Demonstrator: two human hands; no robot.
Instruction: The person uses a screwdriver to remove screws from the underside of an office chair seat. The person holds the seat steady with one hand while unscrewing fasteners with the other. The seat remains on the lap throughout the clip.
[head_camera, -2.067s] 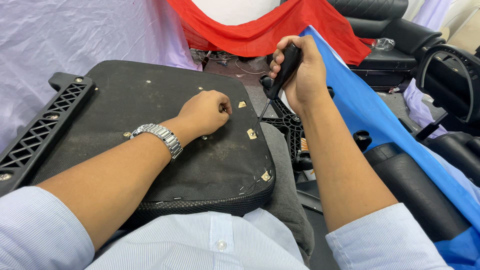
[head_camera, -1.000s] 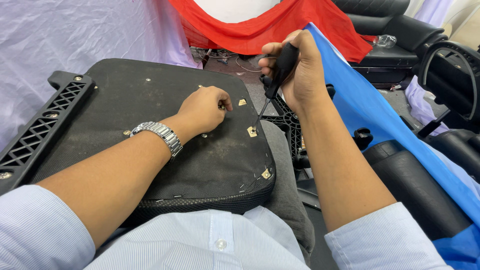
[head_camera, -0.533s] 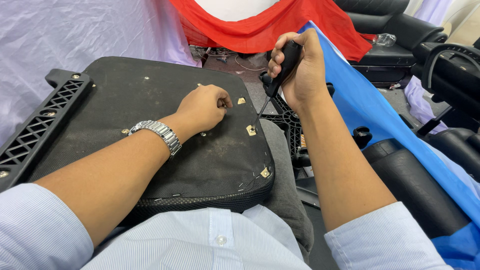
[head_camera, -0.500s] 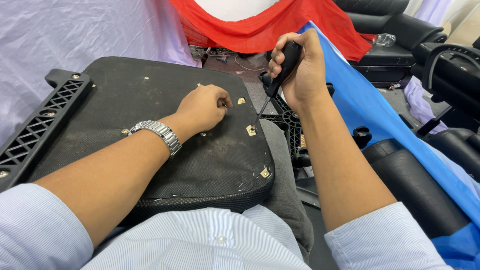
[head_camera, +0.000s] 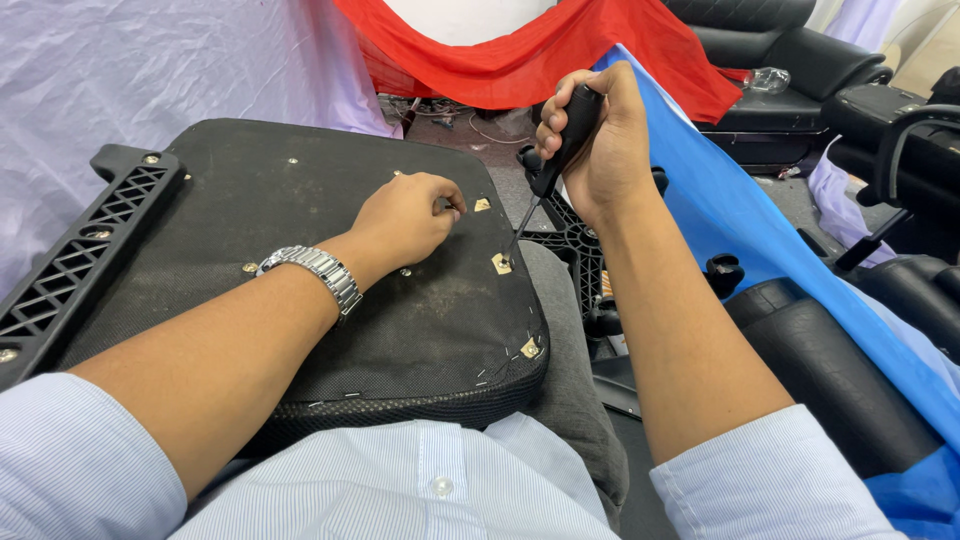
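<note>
A black-handled screwdriver (head_camera: 560, 155) is slanting down from one o'clock, its thin metal tip sitting in a small tan square fitting (head_camera: 501, 263) on the rough black underside of a seat pad (head_camera: 250, 200). The right hand (head_camera: 600, 140) is wrapping all its fingers tight around the handle. The left hand (head_camera: 405, 215), curled shut into a loose fist, is resting on the pad at nine o'clock of the tip, a steel watch (head_camera: 315, 275) circling its wrist.

Bright, even indoor light, soft shadows, sharp focus throughout, with slight wide-angle stretching toward the edges.
</note>
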